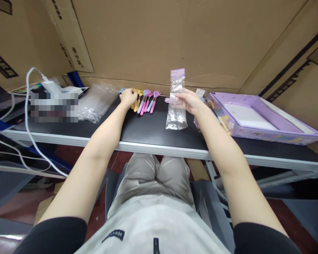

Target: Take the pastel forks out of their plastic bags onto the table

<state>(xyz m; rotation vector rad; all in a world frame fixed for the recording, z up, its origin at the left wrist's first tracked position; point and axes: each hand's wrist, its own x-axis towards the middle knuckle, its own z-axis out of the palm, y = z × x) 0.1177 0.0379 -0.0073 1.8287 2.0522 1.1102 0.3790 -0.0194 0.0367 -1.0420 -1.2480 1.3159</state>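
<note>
Several small sticks with fork-like heads (148, 102) lie side by side on the black tabletop, with yellow, pink, purple and blue handles. At the left end of this row, my left hand (128, 97) is closed with its fingers curled over the yellow sticks (138, 102); its fingertips are partly hidden. To the right, a clear plastic bag (177, 114) with a purple header hangs upright, flat-looking. My right hand (188, 101) pinches it by its right side, with fingers behind the film. A small pink piece (167, 100) shows beside the bag.
A stack of clear plastic bags (99, 100) lies left of the sticks, near a white charger and cable (29, 106). An open purple box (270, 133) sits on the right, with packaged items (218, 116) beside it. Cardboard (159, 42) walls the back of the table.
</note>
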